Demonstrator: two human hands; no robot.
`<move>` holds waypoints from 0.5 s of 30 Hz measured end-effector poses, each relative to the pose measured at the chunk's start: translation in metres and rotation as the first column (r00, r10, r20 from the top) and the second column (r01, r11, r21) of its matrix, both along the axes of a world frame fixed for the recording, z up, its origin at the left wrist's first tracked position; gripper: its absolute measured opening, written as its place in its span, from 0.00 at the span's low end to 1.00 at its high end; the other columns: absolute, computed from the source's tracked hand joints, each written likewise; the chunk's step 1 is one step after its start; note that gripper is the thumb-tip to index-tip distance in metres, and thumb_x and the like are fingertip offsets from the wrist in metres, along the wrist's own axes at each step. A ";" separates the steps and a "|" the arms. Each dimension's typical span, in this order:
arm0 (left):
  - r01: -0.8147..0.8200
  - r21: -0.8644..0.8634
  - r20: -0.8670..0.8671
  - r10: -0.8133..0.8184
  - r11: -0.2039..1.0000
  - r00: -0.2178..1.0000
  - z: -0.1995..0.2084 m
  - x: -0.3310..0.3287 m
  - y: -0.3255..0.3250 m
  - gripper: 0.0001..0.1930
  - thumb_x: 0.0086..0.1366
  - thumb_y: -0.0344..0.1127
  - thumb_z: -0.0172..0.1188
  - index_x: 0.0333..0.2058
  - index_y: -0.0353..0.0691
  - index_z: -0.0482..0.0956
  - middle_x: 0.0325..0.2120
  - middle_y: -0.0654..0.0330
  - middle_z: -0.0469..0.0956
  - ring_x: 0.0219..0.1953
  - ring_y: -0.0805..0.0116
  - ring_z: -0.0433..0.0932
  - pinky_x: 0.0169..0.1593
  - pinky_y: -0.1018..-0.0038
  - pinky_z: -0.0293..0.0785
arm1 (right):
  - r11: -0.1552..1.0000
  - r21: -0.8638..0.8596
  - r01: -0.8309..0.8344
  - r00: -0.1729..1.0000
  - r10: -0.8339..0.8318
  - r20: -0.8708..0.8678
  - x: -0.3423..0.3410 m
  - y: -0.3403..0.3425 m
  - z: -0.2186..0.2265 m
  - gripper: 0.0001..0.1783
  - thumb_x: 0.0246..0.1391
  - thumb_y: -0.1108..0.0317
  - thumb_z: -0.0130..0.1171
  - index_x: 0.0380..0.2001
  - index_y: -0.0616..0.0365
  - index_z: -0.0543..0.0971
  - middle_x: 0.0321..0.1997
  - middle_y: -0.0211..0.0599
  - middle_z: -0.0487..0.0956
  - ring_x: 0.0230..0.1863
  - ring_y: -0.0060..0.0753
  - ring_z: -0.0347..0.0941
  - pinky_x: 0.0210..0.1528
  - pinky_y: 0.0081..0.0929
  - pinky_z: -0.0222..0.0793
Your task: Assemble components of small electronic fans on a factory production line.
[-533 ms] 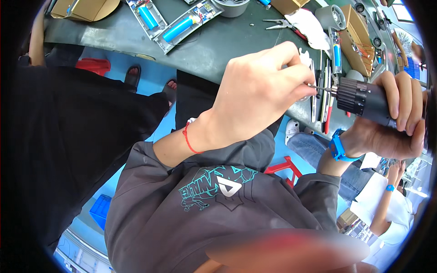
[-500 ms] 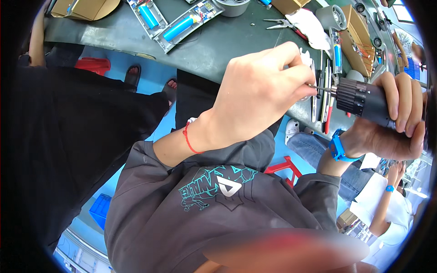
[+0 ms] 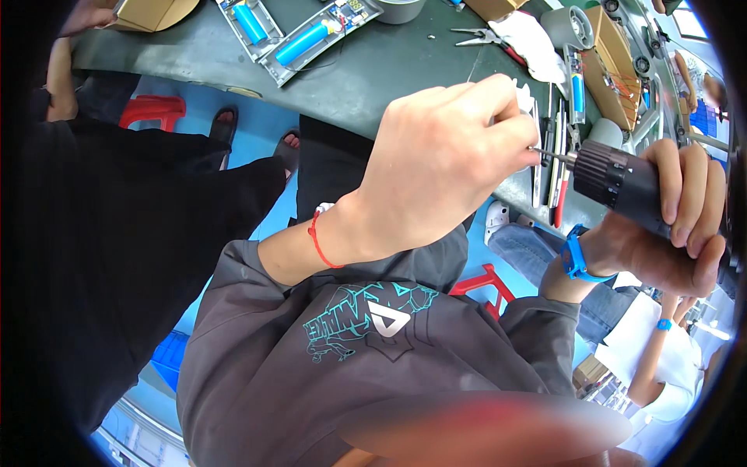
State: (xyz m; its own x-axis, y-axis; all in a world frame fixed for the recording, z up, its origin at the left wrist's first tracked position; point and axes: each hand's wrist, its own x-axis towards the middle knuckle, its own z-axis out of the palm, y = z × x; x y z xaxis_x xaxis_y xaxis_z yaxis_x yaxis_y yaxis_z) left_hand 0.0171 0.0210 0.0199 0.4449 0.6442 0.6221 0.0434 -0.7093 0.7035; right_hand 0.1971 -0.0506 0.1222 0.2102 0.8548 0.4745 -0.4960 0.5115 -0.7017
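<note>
My right hand [image 3: 685,218] is wrapped round the dark body of an electric screwdriver [image 3: 622,183], which points left. Its thin bit [image 3: 551,155] reaches the fingertips of my left hand [image 3: 443,163]. The left thumb and fingers are pinched together by the bit's tip; whatever they hold is hidden behind them. Beyond the left fingertips, several long slim tools [image 3: 559,148] lie at the bench edge, some with red ends.
On the dark green bench [image 3: 366,86] are two grey housings with blue cylindrical cells, one marked here [image 3: 303,43], pliers [image 3: 478,36], a white cloth [image 3: 533,47] and an open cardboard box [image 3: 611,70]. A person in black [image 3: 132,226] is close at my left.
The screwdriver's rear end and my right hand have dipped slightly, so the tool tilts more. My left hand stays nearly in place. Another person's hand has come to the cardboard at far left.
</note>
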 end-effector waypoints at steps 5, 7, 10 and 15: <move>0.011 -0.002 -0.001 -0.011 1.000 1.000 -0.001 0.001 -0.001 0.09 0.49 0.34 0.74 0.29 0.45 0.83 0.23 0.66 0.73 0.20 0.69 0.74 0.23 0.73 0.67 | 1.000 -0.010 -0.003 0.996 0.004 0.094 0.005 -0.002 -0.004 0.12 0.44 0.72 0.65 0.20 0.45 0.71 0.19 0.17 0.70 0.24 0.12 0.66 0.35 0.16 0.62; 0.008 -0.013 0.044 -0.008 1.000 0.999 -0.003 0.003 -0.001 0.09 0.49 0.33 0.74 0.29 0.44 0.83 0.22 0.66 0.72 0.19 0.69 0.73 0.22 0.73 0.66 | 1.000 -0.015 0.020 0.995 -0.018 0.099 0.003 -0.003 -0.005 0.12 0.43 0.71 0.67 0.23 0.46 0.71 0.19 0.17 0.71 0.24 0.12 0.66 0.36 0.16 0.62; 0.077 -0.045 -0.078 -0.080 0.996 0.994 -0.004 -0.001 -0.004 0.19 0.47 0.39 0.76 0.39 0.43 0.83 0.29 0.63 0.75 0.29 0.64 0.77 0.31 0.70 0.71 | 0.990 0.141 0.006 0.995 -0.019 0.096 -0.013 0.012 -0.016 0.18 0.52 0.64 0.62 0.41 0.46 0.65 0.26 0.23 0.72 0.28 0.20 0.69 0.38 0.20 0.68; 0.124 -0.199 -0.143 -0.154 0.972 0.978 -0.009 -0.003 -0.006 0.51 0.38 0.49 0.80 0.62 0.39 0.69 0.53 0.53 0.70 0.53 0.51 0.70 0.55 0.59 0.66 | 0.929 0.358 -0.093 0.990 0.047 0.135 -0.013 0.017 -0.022 0.27 0.69 0.57 0.50 0.67 0.49 0.60 0.36 0.35 0.75 0.33 0.30 0.75 0.36 0.24 0.78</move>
